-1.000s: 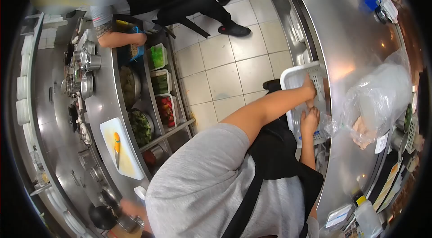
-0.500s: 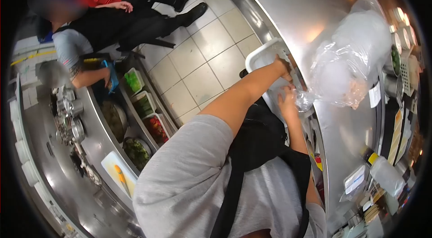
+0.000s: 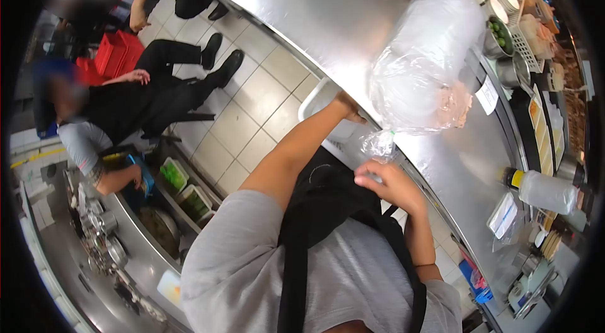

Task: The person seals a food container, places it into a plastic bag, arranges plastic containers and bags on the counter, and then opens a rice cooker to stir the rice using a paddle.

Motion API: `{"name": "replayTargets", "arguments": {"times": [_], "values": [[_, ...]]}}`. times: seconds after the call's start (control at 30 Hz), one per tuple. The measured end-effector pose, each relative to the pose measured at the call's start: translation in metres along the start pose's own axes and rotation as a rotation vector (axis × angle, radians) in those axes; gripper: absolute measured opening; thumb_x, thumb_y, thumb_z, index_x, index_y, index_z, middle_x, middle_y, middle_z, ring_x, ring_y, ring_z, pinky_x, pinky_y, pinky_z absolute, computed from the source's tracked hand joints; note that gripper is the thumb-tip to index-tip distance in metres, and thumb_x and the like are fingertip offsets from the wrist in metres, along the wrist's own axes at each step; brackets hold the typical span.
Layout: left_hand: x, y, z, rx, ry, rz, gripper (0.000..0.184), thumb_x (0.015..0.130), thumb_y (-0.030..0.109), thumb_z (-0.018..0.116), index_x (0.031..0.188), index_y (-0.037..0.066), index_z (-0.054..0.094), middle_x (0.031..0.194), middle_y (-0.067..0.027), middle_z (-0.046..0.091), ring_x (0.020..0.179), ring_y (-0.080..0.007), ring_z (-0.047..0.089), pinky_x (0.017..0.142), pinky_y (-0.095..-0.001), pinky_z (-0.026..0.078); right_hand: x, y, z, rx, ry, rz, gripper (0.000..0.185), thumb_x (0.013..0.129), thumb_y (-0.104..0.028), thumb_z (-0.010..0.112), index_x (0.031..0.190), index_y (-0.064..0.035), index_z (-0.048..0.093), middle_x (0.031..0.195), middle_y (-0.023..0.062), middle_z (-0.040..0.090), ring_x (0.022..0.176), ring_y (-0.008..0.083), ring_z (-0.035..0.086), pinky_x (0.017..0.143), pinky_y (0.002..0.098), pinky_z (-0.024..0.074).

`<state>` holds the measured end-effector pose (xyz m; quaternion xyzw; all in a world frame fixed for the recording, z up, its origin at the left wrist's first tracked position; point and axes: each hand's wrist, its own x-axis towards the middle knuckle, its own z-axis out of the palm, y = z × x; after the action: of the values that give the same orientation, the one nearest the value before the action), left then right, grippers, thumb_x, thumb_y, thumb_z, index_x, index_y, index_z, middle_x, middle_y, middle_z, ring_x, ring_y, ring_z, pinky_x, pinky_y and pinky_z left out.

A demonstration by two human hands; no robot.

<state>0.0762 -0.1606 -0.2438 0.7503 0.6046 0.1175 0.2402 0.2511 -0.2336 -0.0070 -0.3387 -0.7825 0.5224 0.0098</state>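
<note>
My left hand (image 3: 348,110) is stretched out over the white plastic bin (image 3: 307,109) at the counter's edge. Its fingers point down and are partly hidden, so I cannot make out whether they hold anything. Nearer my body, my right hand (image 3: 392,185) is raised in front of the black apron (image 3: 315,188), fingers loosely curved and apart from the thumb, with nothing visible in it. A large clear plastic bag (image 3: 416,62) with whitish contents lies on the steel counter (image 3: 302,5). Its gathered end (image 3: 378,146) hangs over the edge between my hands; a pinkish patch (image 3: 457,106) shows at one side.
A squeeze bottle (image 3: 548,193) with a yellow band lies at the right, near a wrapped white packet (image 3: 502,216). Bowls and containers line the counter's far side. At left, a co-worker (image 3: 126,103) is beside a low unit with food tubs (image 3: 173,174).
My right hand has drawn back from the bag's gathered end towards my body. My left hand stays by the bin. The view has shifted, and another person's arm shows at upper left.
</note>
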Motion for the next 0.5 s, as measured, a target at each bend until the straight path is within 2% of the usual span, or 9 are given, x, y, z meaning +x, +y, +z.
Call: {"name": "replayTargets", "arguments": {"times": [0.07, 0.13, 0.2, 0.23, 0.27, 0.37, 0.4, 0.43, 0.5], "values": [[-0.013, 0.003, -0.007, -0.055, 0.17, 0.075, 0.067, 0.072, 0.051, 0.056, 0.123, 0.008, 0.048, 0.124, -0.016, 0.048, 0.121, -0.0275, 0.038, 0.098, -0.0421, 0.03, -0.021, -0.013, -0.035, 0.213, -0.284, -0.031, 0.021, 0.078, -0.021, 0.063, 0.081, -0.0007, 0.06, 0.078, 0.0113, 0.06, 0.071, 0.0211, 0.057, 0.064, 0.0298, 0.0431], [-0.049, 0.059, -0.096, 0.056, -0.506, -0.136, 0.044, 0.074, 0.026, 0.062, 0.114, 0.008, 0.055, 0.1, -0.0154, 0.061, 0.09, -0.0276, 0.059, 0.079, -0.0379, 0.045, -0.045, -0.02, -0.069, 0.449, -0.111, -0.123, 0.018, 0.076, -0.016, 0.065, 0.07, -0.0005, 0.058, 0.069, 0.0067, 0.058, 0.067, 0.0175, 0.056, 0.062, 0.027, 0.0421], [-0.091, 0.091, -0.166, -0.275, -0.821, 0.035, 0.02, 0.077, 0.02, 0.059, 0.09, 0.004, 0.064, 0.082, -0.0118, 0.064, 0.073, -0.0252, 0.061, 0.067, -0.0312, 0.047, -0.054, -0.004, -0.081, 0.356, 0.368, -0.218, 0.014, 0.074, -0.009, 0.068, 0.071, -0.0013, 0.056, 0.068, 0.0043, 0.055, 0.064, 0.0139, 0.051, 0.062, 0.0255, 0.0407], [-0.111, 0.111, -0.198, -0.735, -0.641, 0.216, 0.015, 0.076, 0.012, 0.058, 0.079, -0.001, 0.063, 0.071, -0.0158, 0.062, 0.064, -0.0266, 0.059, 0.06, -0.0339, 0.045, -0.047, -0.002, -0.081, 0.357, 0.533, -0.222, 0.014, 0.076, -0.011, 0.066, 0.078, -0.0015, 0.055, 0.073, 0.0049, 0.055, 0.07, 0.0138, 0.051, 0.065, 0.0255, 0.0405], [-0.114, 0.128, -0.218, -0.799, -0.593, 0.338, 0.011, 0.078, 0.008, 0.059, 0.084, 0.0, 0.063, 0.077, -0.012, 0.063, 0.073, -0.0236, 0.06, 0.066, -0.0305, 0.047, -0.037, 0.002, -0.081, 0.358, 0.692, -0.225, 0.017, 0.078, -0.012, 0.065, 0.086, -0.0017, 0.055, 0.079, 0.0055, 0.055, 0.075, 0.0138, 0.051, 0.069, 0.0256, 0.0403], [-0.101, 0.16, -0.245, -0.543, 0.132, 0.436, 0.016, 0.076, 0.004, 0.059, 0.091, -0.002, 0.059, 0.092, -0.0138, 0.06, 0.079, -0.0283, 0.059, 0.07, -0.0334, 0.048, 0.004, 0.015, -0.075, 0.247, 1.096, 0.105, 0.024, 0.082, -0.016, 0.06, 0.099, -0.0027, 0.049, 0.092, 0.0084, 0.053, 0.083, 0.0146, 0.05, 0.076, 0.027, 0.0392], [-0.088, 0.161, -0.247, -0.443, 0.266, 0.419, 0.021, 0.075, 0.004, 0.059, 0.095, -0.003, 0.058, 0.097, -0.0152, 0.058, 0.083, -0.0299, 0.058, 0.072, -0.0341, 0.048, 0.009, 0.044, -0.075, 0.185, 0.997, 0.105, 0.033, 0.086, -0.024, 0.055, 0.11, -0.0066, 0.042, 0.103, 0.0103, 0.05, 0.082, 0.0169, 0.051, 0.076, 0.0299, 0.0422], [-0.075, 0.16, -0.243, -0.221, 0.174, 0.386, 0.024, 0.074, 0.003, 0.059, 0.098, -0.002, 0.057, 0.098, -0.0176, 0.057, 0.087, -0.0308, 0.057, 0.074, -0.0341, 0.047, 0.013, 0.038, -0.072, 0.189, 0.982, 0.058, 0.033, 0.086, -0.024, 0.055, 0.11, -0.0066, 0.042, 0.103, 0.0103, 0.05, 0.082, 0.0169, 0.051, 0.076, 0.0299, 0.0422], [-0.05, 0.149, -0.214, 0.105, 0.028, 0.334, 0.036, 0.072, 0.004, 0.061, 0.106, -0.001, 0.053, 0.106, -0.0217, 0.053, 0.098, -0.0332, 0.054, 0.08, -0.0355, 0.045, 0.018, 0.029, -0.066, 0.812, 0.805, 0.448, 0.041, 0.088, -0.029, 0.05, 0.12, -0.0089, 0.033, 0.116, 0.0122, 0.044, 0.088, 0.021, 0.053, 0.077, 0.0336, 0.0448]]}}
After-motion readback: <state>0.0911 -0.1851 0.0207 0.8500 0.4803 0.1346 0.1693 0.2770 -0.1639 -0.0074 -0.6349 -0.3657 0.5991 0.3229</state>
